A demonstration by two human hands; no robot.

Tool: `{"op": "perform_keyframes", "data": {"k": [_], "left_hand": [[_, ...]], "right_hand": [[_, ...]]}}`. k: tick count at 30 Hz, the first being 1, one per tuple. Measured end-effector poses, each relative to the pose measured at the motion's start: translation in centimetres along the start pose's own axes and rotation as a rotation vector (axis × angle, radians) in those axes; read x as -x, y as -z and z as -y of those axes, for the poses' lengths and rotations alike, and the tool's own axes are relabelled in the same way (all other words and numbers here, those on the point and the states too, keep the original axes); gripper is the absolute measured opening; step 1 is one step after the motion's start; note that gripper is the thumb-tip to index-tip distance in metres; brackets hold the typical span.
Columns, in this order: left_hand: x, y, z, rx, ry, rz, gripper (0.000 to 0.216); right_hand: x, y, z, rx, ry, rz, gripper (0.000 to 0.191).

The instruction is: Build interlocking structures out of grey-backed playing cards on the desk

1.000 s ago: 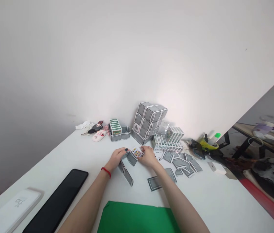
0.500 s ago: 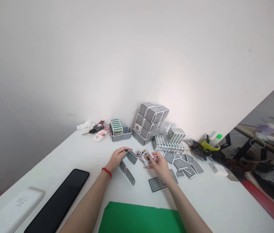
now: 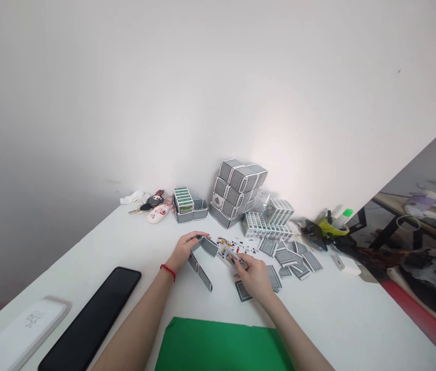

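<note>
My left hand [image 3: 182, 251], with a red cord on its wrist, grips the bent corner of a strip of joined playing cards [image 3: 201, 271] standing on edge. In my right hand [image 3: 255, 277] a face card [image 3: 226, 254] is pinched, face up, to the right of the strip. Behind it several face-up playing cards [image 3: 246, 246] lie fanned on the table. Under and beside my right wrist are face-down cards [image 3: 243, 291]. A loose spread of grey-backed cards [image 3: 293, 260] lies further right.
Against the wall stands a stack of card-built blocks [image 3: 237, 193]. Beside it are a card-walled tray [image 3: 200, 212] and wrapped card boxes [image 3: 266, 226]. A phone [image 3: 92, 314], a white power bank [image 3: 24, 332], a green sheet [image 3: 221, 348] and keys with a plush charm [image 3: 158, 212] surround the work.
My right hand has moved slightly down with a face card, while the other face-up cards now lie spread on the table behind it. My left hand keeps its hold on the strip.
</note>
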State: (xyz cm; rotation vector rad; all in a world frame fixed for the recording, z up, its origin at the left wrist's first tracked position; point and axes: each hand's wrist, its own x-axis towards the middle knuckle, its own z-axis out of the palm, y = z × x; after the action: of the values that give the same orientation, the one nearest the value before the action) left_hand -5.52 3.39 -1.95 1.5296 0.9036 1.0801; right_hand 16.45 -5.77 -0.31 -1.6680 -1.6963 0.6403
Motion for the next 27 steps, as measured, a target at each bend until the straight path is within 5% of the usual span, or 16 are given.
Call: {"op": "perform_keyframes", "data": {"k": [27], "left_hand": [[-0.3, 0.0, 0.6, 0.003, 0.015, -0.032, 0.026]], "right_hand": [[-0.1, -1.5, 0.6, 0.396, 0.201, -0.002, 0.027]]}}
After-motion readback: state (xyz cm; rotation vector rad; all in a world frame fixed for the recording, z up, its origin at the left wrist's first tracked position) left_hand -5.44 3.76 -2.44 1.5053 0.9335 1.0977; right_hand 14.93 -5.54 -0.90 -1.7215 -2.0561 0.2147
